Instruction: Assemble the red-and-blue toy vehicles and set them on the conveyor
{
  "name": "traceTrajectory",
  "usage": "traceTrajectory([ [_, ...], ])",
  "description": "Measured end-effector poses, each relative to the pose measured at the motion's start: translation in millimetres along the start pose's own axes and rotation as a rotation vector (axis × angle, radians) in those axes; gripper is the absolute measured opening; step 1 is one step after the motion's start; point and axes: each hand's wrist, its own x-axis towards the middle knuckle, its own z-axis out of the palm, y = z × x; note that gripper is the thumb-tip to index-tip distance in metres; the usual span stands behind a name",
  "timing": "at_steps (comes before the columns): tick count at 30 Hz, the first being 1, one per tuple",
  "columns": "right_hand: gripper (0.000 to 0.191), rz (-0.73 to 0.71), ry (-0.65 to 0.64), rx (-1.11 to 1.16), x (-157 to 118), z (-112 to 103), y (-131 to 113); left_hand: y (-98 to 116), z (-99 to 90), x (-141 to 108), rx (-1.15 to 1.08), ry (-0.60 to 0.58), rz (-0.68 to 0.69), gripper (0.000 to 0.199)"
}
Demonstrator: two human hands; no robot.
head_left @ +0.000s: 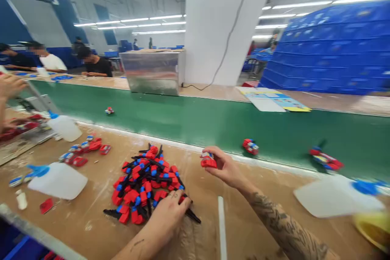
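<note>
Raised over the bench's far edge, my right hand (225,166) pinches a small red toy part with white and blue bits (209,160) between thumb and fingers. My left hand (169,213) rests on the right side of a pile of red, blue and black toy parts (138,185). Its fingers are curled around a red and black toy part (191,213), partly hidden beneath them. The black ends in the pile are long and thin. Left of it, several red and white toy parts (81,148) lie loose.
A green conveyor belt (183,118) beyond the bench carries red toy assemblies (250,146). White bottles with blue tops stand left (59,180) and right (329,197). A white strip (222,227) lies nearby. Another person's hand (10,87) is at far left; stacked blue crates (326,53) stand right.
</note>
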Motion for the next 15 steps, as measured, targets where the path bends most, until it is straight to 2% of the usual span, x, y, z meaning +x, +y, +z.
traceTrajectory([
  [3,0.042,0.071,0.069,0.167,-60,-15,-36,7,-4.7,20,-0.242,0.160,0.017,0.044],
  [6,0.044,0.171,0.181,0.308,-104,-24,-48,24,-17.4,31,-0.761,0.332,-0.118,0.029],
  [9,0.050,0.314,0.279,0.391,-138,-33,-37,57,-30.1,35,-1.419,0.270,-0.330,0.039],
  [11,0.051,0.408,0.370,0.372,-157,-39,-25,81,-31.9,38,-1.703,0.235,-0.410,0.045],
  [13,0.054,0.468,0.496,0.360,-173,-44,-15,102,-27.3,44,-1.798,0.272,-0.456,0.047],
  [15,0.059,0.510,0.581,0.472,-184,-49,-9,116,-19.6,52,-1.796,0.341,-0.496,0.047],
])
